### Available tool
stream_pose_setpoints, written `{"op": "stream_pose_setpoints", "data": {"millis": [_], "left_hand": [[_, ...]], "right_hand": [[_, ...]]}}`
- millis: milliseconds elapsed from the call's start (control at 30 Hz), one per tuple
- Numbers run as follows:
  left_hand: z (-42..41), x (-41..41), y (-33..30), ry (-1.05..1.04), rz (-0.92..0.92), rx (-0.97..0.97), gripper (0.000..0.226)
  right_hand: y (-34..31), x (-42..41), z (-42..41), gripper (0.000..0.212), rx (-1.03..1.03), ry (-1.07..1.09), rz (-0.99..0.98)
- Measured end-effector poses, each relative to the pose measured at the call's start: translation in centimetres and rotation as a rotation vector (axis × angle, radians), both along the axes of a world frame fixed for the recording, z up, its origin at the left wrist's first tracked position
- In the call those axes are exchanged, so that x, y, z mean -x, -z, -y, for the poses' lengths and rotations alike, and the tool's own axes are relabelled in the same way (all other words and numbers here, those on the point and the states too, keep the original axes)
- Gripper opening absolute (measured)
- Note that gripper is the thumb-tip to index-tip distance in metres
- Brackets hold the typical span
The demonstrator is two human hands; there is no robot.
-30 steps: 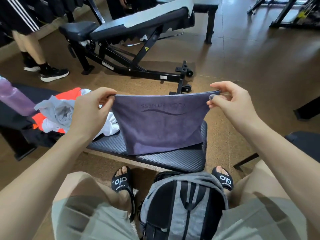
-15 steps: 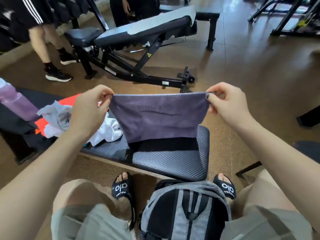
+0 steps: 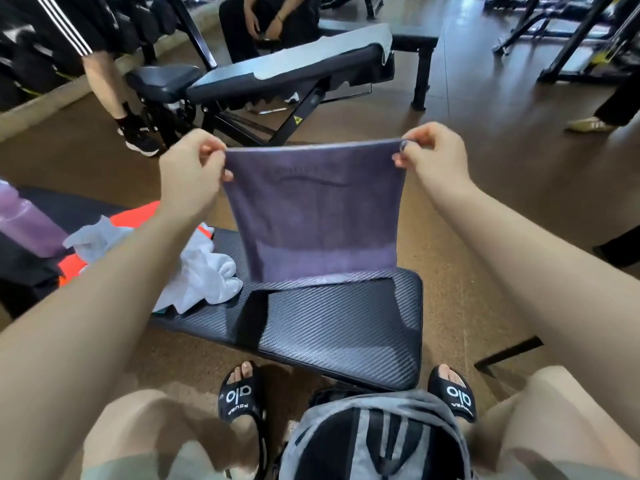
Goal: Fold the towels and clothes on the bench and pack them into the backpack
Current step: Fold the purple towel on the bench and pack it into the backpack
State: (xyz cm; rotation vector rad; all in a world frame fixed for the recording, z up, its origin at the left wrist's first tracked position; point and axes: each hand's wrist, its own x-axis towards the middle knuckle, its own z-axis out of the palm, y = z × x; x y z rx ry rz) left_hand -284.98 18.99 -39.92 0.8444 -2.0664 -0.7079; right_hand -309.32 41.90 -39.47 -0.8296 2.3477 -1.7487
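A purple towel (image 3: 313,216) hangs stretched between my hands above the black bench (image 3: 339,327). My left hand (image 3: 190,168) pinches its top left corner and my right hand (image 3: 433,152) pinches the top right corner. The towel's lower edge touches the bench pad near its far side. A white cloth (image 3: 201,275) and an orange garment (image 3: 138,216) lie crumpled on the bench to the left. A grey and black backpack (image 3: 374,441) stands on the floor between my knees, below the bench.
A purple bottle (image 3: 24,223) lies at the far left on the bench. An incline bench (image 3: 277,67) stands behind on the brown floor, with people's legs beside it. My feet in black slides (image 3: 239,396) rest under the bench.
Both hands have raised the towel higher and pushed it away from me. Its lower part, which lay over the bench pad, now only touches near the far edge.
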Motion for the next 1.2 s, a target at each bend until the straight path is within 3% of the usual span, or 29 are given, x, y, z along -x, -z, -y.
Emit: {"op": "stream_pose_setpoints", "data": {"millis": [100,167,400,600,1000,1200], "left_hand": [[0.6,-0.6,-1.3,0.051,-0.115,0.043,0.021],[0.0,-1.7,0.2,0.061,-0.075,0.098,0.018],[-4.9,-8.2,13.7,0.354,0.548,0.003,0.016],[-7.3,-11.9,17.7,0.568,0.886,0.094,0.01],[-9.1,-13.2,17.3,0.573,1.168,0.433,0.013],[-10.3,-13.1,17.3,0.579,1.151,0.619,0.029]], "right_hand": [[-0.6,-0.2,-0.3,0.014,0.085,0.011,-0.094],[0.7,-1.2,-1.7,0.012,0.077,-0.003,-0.14],[14.9,-7.2,-9.9,0.013,-0.406,-0.126,-0.105],[21.0,-11.7,-15.3,0.011,-0.74,-0.393,-0.231],[21.4,-14.9,-17.0,0.004,-0.84,-0.506,-0.466],[21.2,-15.3,-16.9,0.01,-0.878,-0.496,-0.544]]}}
